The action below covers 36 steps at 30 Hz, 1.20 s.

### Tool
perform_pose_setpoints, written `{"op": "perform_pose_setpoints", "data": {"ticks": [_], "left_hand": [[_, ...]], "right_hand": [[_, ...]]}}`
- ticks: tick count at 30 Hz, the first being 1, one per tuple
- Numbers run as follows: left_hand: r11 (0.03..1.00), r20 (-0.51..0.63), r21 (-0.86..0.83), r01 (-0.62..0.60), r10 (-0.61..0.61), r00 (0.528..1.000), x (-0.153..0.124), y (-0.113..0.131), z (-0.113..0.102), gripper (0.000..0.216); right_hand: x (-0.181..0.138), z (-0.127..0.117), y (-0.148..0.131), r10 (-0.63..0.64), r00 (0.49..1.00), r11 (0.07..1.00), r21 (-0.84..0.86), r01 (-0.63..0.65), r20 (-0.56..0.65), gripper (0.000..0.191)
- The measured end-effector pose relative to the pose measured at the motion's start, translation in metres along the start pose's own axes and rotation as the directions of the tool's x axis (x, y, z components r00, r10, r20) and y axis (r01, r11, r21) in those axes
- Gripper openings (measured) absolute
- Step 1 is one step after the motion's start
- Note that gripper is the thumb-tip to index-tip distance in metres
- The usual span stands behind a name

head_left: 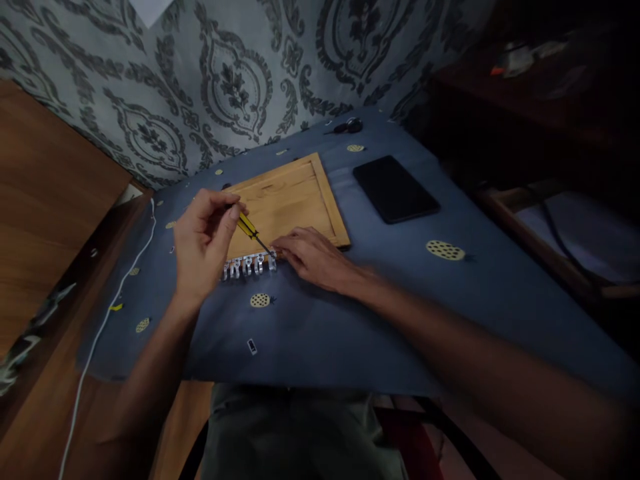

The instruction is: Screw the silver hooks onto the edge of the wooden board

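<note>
My left hand (203, 237) is closed on a yellow-and-black screwdriver (247, 225), holding it by the handle end. The slim shaft slants down to the right, its tip at the right end of a shiny metal hook rail (247, 263). This rail with several hooks lies along the near edge of a wooden board (280, 200). My right hand (313, 257) has its fingertips closed at the rail's right end, beside the screwdriver tip. Whether a screw sits under the tip is too small to tell. My left hand covers the rail's left end.
A black tablet (395, 189) lies to the right on the blue patterned tablecloth (350, 333). Farther back is a small dark object with a thin shaft (345, 127). A white cable (117, 293) runs down the left side. A patterned wall (235, 80) stands behind the table.
</note>
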<state>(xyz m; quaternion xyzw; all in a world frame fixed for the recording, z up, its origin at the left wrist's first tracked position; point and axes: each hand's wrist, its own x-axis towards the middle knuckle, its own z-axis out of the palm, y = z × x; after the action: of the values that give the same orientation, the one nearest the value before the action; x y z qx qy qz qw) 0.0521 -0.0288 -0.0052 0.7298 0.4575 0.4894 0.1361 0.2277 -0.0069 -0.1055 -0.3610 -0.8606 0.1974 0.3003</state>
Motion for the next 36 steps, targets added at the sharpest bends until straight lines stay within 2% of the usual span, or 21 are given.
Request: {"op": "perform_pose_setpoints", "data": {"ticks": [3, 5, 9, 11, 14, 16, 19, 22, 26, 30, 33, 36], "left_hand": [[0.967, 0.001, -0.243, 0.076, -0.078, 0.997, -0.001, 0.001, 0.019, 0.007], [0.931, -0.042, -0.348, 0.111, -0.133, 0.990, 0.001, 0.003, 0.032, 0.009], [0.892, -0.140, -0.432, 0.137, -0.216, 0.966, 0.007, 0.006, 0.051, 0.011], [0.889, -0.138, -0.435, 0.143, -0.223, 0.965, 0.009, 0.006, 0.054, 0.011], [0.882, 0.007, -0.425, 0.202, -0.220, 0.975, 0.014, 0.004, 0.052, 0.022], [0.873, 0.131, -0.410, 0.265, -0.231, 0.964, 0.017, 0.002, 0.047, 0.024], [0.851, 0.218, -0.421, 0.313, -0.240, 0.946, 0.020, -0.001, 0.037, 0.023], [0.860, 0.181, -0.423, 0.286, -0.229, 0.956, 0.018, 0.001, 0.030, 0.018], [0.895, 0.015, -0.399, 0.199, -0.211, 0.977, 0.012, 0.010, 0.030, 0.010], [0.905, -0.078, -0.344, 0.249, -0.292, 0.953, 0.012, 0.015, 0.039, 0.014], [0.885, -0.075, -0.416, 0.209, -0.263, 0.962, 0.016, 0.010, 0.045, 0.020], [0.846, 0.069, -0.486, 0.220, -0.214, 0.974, 0.023, 0.004, 0.043, 0.026]], "right_hand": [[-0.001, 0.000, -0.001, 0.010, 1.000, 1.000, 0.014, -0.010, -0.019, 0.029], [-0.001, -0.001, -0.001, 0.012, 1.000, 1.000, 0.020, -0.011, -0.019, 0.030], [-0.001, -0.003, -0.002, 0.011, 1.000, 1.000, 0.016, -0.011, -0.007, 0.030], [-0.001, -0.002, -0.001, 0.010, 1.000, 1.000, 0.015, -0.010, -0.004, 0.030], [-0.001, 0.000, 0.001, 0.008, 1.000, 1.000, 0.024, -0.007, -0.021, 0.029], [-0.001, 0.002, 0.002, 0.005, 0.999, 0.999, 0.034, -0.004, -0.035, 0.029], [-0.001, 0.003, 0.003, -0.003, 0.999, 0.999, 0.039, 0.005, -0.042, 0.029], [0.000, 0.003, 0.003, -0.005, 1.000, 1.000, 0.030, 0.006, -0.030, 0.030], [0.001, 0.003, 0.003, 0.004, 1.000, 0.999, 0.032, -0.003, -0.020, 0.030], [0.000, 0.002, 0.002, 0.008, 1.000, 1.000, 0.022, -0.007, -0.017, 0.030], [0.000, 0.002, 0.003, 0.003, 1.000, 1.000, 0.031, -0.003, -0.022, 0.029], [0.000, 0.003, 0.004, -0.005, 0.999, 0.999, 0.045, 0.007, -0.039, 0.029]]}}
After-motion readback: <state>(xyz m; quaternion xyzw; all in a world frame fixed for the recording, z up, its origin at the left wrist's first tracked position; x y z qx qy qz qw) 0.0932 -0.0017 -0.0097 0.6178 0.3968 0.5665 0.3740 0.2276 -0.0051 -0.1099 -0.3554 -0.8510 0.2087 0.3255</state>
